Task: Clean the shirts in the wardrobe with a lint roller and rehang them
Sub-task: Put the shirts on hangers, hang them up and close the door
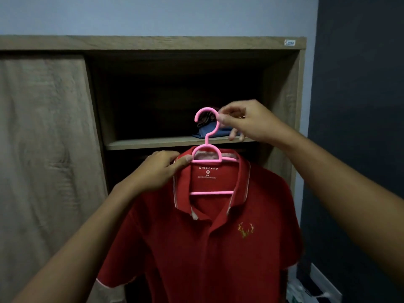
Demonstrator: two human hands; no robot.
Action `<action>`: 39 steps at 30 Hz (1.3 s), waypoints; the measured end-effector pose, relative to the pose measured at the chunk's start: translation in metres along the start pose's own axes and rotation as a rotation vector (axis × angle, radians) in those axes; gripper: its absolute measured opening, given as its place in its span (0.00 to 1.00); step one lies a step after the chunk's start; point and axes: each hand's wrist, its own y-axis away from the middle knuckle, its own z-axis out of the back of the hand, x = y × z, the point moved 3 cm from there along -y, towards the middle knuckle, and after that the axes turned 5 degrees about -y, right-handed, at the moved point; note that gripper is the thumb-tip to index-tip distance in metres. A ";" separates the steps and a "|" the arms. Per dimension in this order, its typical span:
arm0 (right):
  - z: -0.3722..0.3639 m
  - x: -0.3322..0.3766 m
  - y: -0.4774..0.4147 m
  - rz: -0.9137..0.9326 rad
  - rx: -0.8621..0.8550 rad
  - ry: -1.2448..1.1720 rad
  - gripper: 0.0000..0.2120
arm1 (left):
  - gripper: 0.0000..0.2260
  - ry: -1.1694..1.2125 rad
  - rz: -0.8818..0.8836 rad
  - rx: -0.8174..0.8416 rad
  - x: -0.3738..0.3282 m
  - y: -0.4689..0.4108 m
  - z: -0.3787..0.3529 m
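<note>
A red polo shirt [218,248] with a gold antler emblem hangs on a pink plastic hanger [211,147] in front of the open wardrobe [282,101]. My right hand [244,121] pinches the hanger's hook between thumb and fingers at shelf height. My left hand [159,169] grips the shirt's collar and the hanger's left shoulder, thumb on the pink bar. The shirt faces me with its label showing. No lint roller is in view.
Folded dark and blue clothes [209,130] lie on the wardrobe shelf [153,144] behind the hook. A wooden sliding door [43,138] covers the left half. A dark wall [360,106] stands at the right, with white items on the floor [306,289].
</note>
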 end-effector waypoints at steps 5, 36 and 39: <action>0.007 -0.056 0.039 -0.336 0.569 0.259 0.17 | 0.25 0.097 0.019 0.014 0.013 0.002 -0.007; 0.032 -0.169 0.085 -0.825 0.354 0.595 0.12 | 0.19 0.116 0.404 0.054 0.038 -0.090 -0.213; 0.018 -0.190 0.078 -0.801 0.312 0.605 0.17 | 0.19 0.108 0.441 0.056 0.040 -0.111 -0.233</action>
